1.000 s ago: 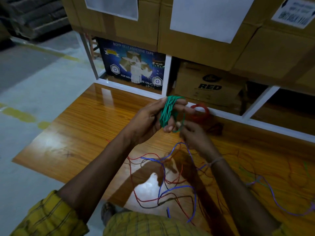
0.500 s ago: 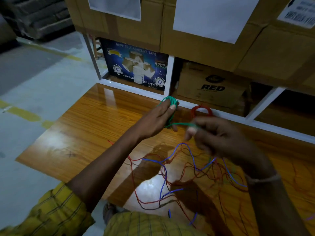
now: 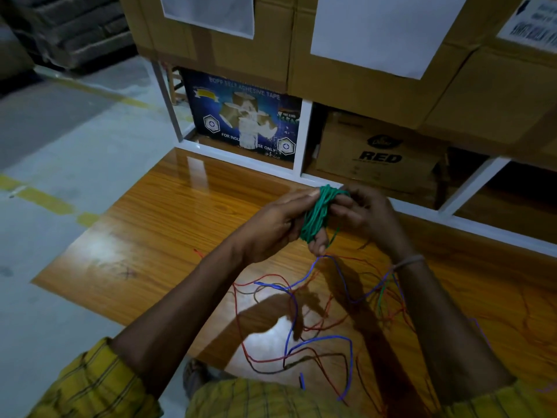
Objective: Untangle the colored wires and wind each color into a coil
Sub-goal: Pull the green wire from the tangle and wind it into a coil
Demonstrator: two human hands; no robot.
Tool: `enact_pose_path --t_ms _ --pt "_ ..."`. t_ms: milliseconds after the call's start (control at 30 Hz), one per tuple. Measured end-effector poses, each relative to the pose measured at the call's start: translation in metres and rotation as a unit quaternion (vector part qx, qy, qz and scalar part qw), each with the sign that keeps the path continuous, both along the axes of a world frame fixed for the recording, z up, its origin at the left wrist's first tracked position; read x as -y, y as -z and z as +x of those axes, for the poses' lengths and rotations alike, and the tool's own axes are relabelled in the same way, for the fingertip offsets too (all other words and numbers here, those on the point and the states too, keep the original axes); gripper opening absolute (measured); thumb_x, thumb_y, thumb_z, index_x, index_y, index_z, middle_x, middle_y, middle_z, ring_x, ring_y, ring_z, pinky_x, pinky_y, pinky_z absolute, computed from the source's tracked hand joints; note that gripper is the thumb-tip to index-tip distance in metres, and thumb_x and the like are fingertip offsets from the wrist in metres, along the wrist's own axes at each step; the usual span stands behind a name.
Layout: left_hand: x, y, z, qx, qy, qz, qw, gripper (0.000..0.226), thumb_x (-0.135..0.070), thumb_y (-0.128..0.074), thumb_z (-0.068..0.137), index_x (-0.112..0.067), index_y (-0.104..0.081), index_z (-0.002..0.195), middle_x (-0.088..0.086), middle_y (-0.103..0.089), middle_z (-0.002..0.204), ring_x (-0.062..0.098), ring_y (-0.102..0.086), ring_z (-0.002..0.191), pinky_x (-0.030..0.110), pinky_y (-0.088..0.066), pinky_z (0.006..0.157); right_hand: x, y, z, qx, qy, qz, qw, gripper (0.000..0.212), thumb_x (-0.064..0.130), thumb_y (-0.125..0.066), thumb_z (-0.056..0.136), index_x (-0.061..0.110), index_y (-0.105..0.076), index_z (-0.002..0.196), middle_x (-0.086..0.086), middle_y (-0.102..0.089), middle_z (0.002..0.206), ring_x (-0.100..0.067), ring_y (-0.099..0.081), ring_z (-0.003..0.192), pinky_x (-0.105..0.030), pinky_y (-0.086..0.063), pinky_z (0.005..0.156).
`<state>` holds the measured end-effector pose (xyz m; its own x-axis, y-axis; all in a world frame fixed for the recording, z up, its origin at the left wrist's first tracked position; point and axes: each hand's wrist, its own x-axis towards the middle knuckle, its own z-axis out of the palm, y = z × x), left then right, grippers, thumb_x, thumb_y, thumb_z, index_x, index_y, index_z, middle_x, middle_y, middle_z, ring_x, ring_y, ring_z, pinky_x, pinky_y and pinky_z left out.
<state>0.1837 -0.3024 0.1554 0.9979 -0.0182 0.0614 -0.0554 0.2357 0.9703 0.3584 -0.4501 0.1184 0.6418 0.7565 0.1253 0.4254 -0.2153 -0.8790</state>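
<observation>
the left hand [image 3: 272,229] holds the green wire coil [image 3: 316,215] looped around its straightened fingers, thumb side up, above the far part of the wooden tabletop [image 3: 168,218]. the right hand [image 3: 366,214] sits at the coil's 3 o'clock, fingers curled and pinching the green strand against the top of the bundle; a short green tail hangs from the coil toward 5 o'clock. at 6 o'clock from the hands, a loose tangle of wires [image 3: 304,321] lies spread on the tabletop: blue, red and dark strands crossing each other, with one thin green strand near the right wrist, which wears a pale band [image 3: 408,261]. at 12 o'clock stands a white-framed shelf [image 3: 303,137] with a blue adhesive tape box [image 3: 241,116] and a cardboard box marked red [image 3: 379,152].
</observation>
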Motion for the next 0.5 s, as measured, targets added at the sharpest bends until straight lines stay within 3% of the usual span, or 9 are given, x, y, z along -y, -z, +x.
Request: enact_pose_path --t_ms 67,133,200,267,367,433,500 --pt "-0.002 -0.002 0.004 0.013 -0.051 -0.02 0.998 0.054 -0.032 -0.033 0.112 0.008 -0.049 0.144 0.042 -0.06 0.097 0.048 -0.05 0.07 0.047 -0.029 0.063 -0.001 0.019 -0.02 0.01 0.0 -0.003 1.0 0.024 0.038 -0.059 0.098 0.024 -0.077 0.104 -0.007 -0.076 0.095 -0.005 -0.066 0.087 -0.033 -0.053 0.081" --pt "-0.006 -0.009 0.008 0.033 -0.094 -0.015 0.995 0.051 -0.029 -0.028 0.115 0.006 -0.047 0.146 0.026 -0.068 0.124 0.046 -0.053 0.075 0.045 -0.038 0.066 0.0 0.035 -0.043 0.047 0.008 -0.027 0.998 0.035 0.045 -0.051 0.095 0.02 -0.074 0.092 -0.006 -0.065 0.069 -0.001 -0.055 0.063 -0.033 -0.045 0.064" --pt "-0.011 -0.017 0.01 0.036 -0.131 0.017 0.991 0.049 -0.027 -0.022 0.116 0.004 -0.044 0.147 0.018 -0.067 0.137 0.036 -0.064 0.079 0.042 -0.05 0.074 0.004 0.046 -0.066 0.068 -0.011 -0.047 0.997 0.031 0.042 -0.051 0.098 0.021 -0.072 0.09 0.001 -0.057 0.06 -0.003 -0.051 0.055 -0.037 -0.045 0.059" --pt "-0.013 -0.021 0.012 0.019 -0.162 0.077 0.984 0.046 -0.027 -0.023 0.116 -0.001 -0.044 0.148 0.012 -0.067 0.139 0.035 -0.07 0.086 0.04 -0.054 0.081 0.008 0.048 -0.086 0.098 -0.049 -0.063 0.992 0.025 0.034 -0.054 0.102 0.019 -0.07 0.09 0.007 -0.056 0.059 -0.006 -0.055 0.055 -0.037 -0.048 0.059" --pt "-0.016 -0.008 0.016 0.006 -0.182 0.214 0.96 0.042 -0.034 -0.029 0.116 -0.01 -0.045 0.147 0.006 -0.068 0.136 0.03 -0.076 0.093 0.042 -0.059 0.085 0.012 0.027 -0.105 0.134 -0.094 -0.088 0.983 0.027 0.039 -0.051 0.104 0.019 -0.065 0.093 0.004 -0.051 0.059 -0.017 -0.057 0.059 -0.045 -0.048 0.061" --pt "-0.016 0.003 0.017 0.004 -0.18 0.305 0.935 0.042 -0.044 -0.031 0.114 -0.016 -0.049 0.141 0.005 -0.072 0.125 0.024 -0.076 0.092 0.051 -0.059 0.088 0.016 0.003 -0.107 0.152 -0.113 -0.099 0.977 0.023 0.038 -0.048 0.102 0.021 -0.064 0.096 0.005 -0.052 0.062 -0.019 -0.056 0.061 -0.046 -0.046 0.061" --pt "-0.016 0.008 0.017 0.003 -0.171 0.371 0.913 0.039 -0.044 -0.032 0.114 -0.017 -0.052 0.132 0.004 -0.073 0.115 0.016 -0.074 0.091 0.05 -0.058 0.088 0.023 -0.024 -0.1 0.181 -0.107 -0.107 0.972 0.018 0.037 -0.048 0.1 0.027 -0.058 0.089 0.006 -0.053 0.065 -0.02 -0.056 0.063 -0.047 -0.046 0.061"
